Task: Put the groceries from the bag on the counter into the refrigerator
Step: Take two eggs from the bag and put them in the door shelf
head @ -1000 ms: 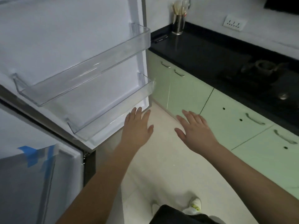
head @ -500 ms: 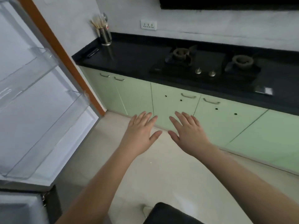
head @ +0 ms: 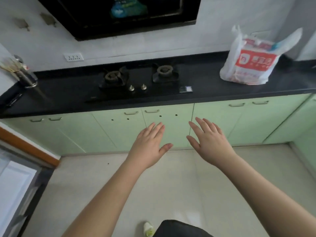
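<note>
A white plastic grocery bag [head: 251,60] with a red print stands upright on the black counter [head: 213,89] at the far right, its contents hidden. My left hand [head: 149,146] and my right hand [head: 209,142] are both stretched out flat in front of the green cabinets, fingers apart, holding nothing. They are well below and to the left of the bag. Only a corner of the open refrigerator door [head: 13,190] shows at the lower left edge.
A two-burner gas hob [head: 138,79] is set in the counter's middle, with a black hood [head: 119,16] above. A metal utensil holder [head: 25,76] stands at the counter's left end. Green cabinet doors [head: 119,129] run below. Pale floor tiles [head: 171,185] lie between me and the cabinets.
My view has swung right, away from the refrigerator door toward the counter, and the grocery bag has come into sight. Both hands stay open and empty in front of me.
</note>
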The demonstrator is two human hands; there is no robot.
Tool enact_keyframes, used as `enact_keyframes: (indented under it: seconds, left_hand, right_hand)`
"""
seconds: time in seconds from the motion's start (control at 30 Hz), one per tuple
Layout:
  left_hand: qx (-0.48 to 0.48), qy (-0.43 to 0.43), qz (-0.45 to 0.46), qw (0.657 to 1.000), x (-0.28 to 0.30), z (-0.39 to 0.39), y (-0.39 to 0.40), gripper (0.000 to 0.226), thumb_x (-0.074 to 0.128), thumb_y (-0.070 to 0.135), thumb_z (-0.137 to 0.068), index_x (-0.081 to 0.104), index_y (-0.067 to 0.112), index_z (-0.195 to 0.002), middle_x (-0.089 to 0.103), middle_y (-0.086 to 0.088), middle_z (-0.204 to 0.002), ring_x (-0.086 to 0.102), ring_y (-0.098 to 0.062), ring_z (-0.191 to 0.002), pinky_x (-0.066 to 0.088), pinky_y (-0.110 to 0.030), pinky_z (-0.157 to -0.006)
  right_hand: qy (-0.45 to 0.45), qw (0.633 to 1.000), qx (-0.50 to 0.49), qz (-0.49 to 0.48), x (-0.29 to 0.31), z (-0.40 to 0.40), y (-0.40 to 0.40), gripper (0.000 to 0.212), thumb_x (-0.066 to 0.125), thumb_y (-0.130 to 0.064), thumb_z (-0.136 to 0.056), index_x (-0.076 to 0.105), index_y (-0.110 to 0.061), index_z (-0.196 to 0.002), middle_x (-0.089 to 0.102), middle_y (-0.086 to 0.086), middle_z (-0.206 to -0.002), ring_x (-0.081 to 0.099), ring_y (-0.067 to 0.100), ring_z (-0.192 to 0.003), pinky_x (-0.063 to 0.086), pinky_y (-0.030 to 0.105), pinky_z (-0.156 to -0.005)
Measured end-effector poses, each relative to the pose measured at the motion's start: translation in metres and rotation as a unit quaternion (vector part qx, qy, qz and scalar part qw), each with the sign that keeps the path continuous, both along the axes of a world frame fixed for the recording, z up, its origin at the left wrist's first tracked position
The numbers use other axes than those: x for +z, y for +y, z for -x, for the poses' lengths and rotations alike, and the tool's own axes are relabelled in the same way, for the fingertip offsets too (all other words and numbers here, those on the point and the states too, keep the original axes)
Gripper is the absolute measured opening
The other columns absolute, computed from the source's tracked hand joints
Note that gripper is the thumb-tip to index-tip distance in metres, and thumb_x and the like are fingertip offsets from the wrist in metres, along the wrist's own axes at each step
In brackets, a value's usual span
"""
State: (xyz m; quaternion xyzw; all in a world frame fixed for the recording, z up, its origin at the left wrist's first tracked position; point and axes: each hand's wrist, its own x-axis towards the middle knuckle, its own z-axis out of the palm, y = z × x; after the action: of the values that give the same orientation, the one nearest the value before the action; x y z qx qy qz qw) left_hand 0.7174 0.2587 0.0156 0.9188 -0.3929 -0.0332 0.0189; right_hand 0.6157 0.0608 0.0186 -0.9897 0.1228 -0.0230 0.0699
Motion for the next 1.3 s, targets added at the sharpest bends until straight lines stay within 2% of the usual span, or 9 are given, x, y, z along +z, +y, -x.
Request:
enact_keyframes:
  seconds: [0.1,0.33,0.53,0.77,0.97,1.1,1.3]
  left_hand:
    - [-0.039,-0.019,-0.006,0.999,0.002,0.009,-0.038,0.084,0.008,0.069,-0.089,0.007,0.018,-0.155,0.006,0.004,-0.164,0.001,-0.016,-0.15,0.009,-0.037,-0.121]
    - [-0.104,-0.048,-0.014,0.993,-0.004,0.0,-0.105,0.082,0.003,0.07,-0.089,0.006,0.023,-0.155,0.011,0.003,-0.164,0.004,-0.019,-0.15,0.011,-0.04,-0.121]
    - [-0.141,-0.022,0.009,0.99,-0.014,-0.027,-0.158,0.07,0.011,0.066,-0.094,-0.005,0.033,-0.154,0.008,0.002,-0.164,-0.001,-0.024,-0.15,0.005,-0.042,-0.121]
    - [-0.163,-0.012,0.028,0.986,-0.021,-0.077,-0.218,0.069,0.012,0.062,-0.096,-0.005,0.029,-0.154,0.004,0.002,-0.164,-0.007,-0.026,-0.15,0.001,-0.041,-0.121]
    - [-0.194,-0.01,0.022,0.981,-0.03,-0.098,-0.268,0.074,-0.005,0.058,-0.088,0.002,0.028,-0.155,0.003,0.0,-0.164,-0.008,-0.029,-0.15,-0.003,-0.043,-0.119]
    - [-0.229,-0.008,0.033,0.973,-0.025,-0.102,-0.304,0.069,0.0,0.055,-0.092,0.004,0.027,-0.155,0.005,-0.001,-0.164,-0.005,-0.028,-0.15,-0.001,-0.043,-0.119]
    - [-0.244,-0.026,0.043,0.968,-0.021,-0.115,-0.376,0.068,0.004,0.053,-0.094,0.02,0.024,-0.154,0.021,-0.006,-0.161,0.013,-0.033,-0.148,0.014,-0.048,-0.117]
  right_hand:
    - [-0.011,0.999,-0.033,-0.003,0.001,0.022,-0.025,0.071,0.012,-0.058,-0.091,0.036,-0.02,-0.146,0.035,0.009,-0.153,0.03,0.032,-0.141,0.024,0.046,-0.114]
    - [-0.001,0.994,-0.11,-0.006,-0.009,0.045,-0.073,0.071,0.012,-0.06,-0.091,0.031,-0.023,-0.148,0.029,0.007,-0.156,0.023,0.029,-0.144,0.017,0.044,-0.117]
    - [0.006,0.987,-0.158,-0.001,-0.017,0.032,-0.108,0.064,0.013,-0.05,-0.094,0.032,-0.023,-0.148,0.032,0.007,-0.155,0.025,0.029,-0.143,0.018,0.044,-0.117]
    - [0.015,0.978,-0.206,0.011,-0.01,-0.001,-0.151,0.064,0.014,-0.05,-0.094,0.031,-0.023,-0.149,0.033,0.006,-0.154,0.026,0.027,-0.143,0.018,0.042,-0.117]
    - [0.007,0.965,-0.261,0.008,-0.01,-0.008,-0.182,0.07,0.004,-0.056,-0.091,0.021,-0.026,-0.151,0.023,0.003,-0.158,0.015,0.025,-0.146,0.01,0.041,-0.119]
    - [0.016,0.959,-0.284,0.004,-0.014,-0.006,-0.208,0.072,0.001,-0.058,-0.089,0.018,-0.027,-0.152,0.021,0.002,-0.159,0.013,0.023,-0.147,0.008,0.038,-0.119]
    - [-0.002,0.954,-0.299,-0.013,-0.023,-0.011,-0.269,0.073,0.003,-0.059,-0.089,0.023,-0.025,-0.151,0.025,0.005,-0.157,0.017,0.025,-0.146,0.01,0.038,-0.118]
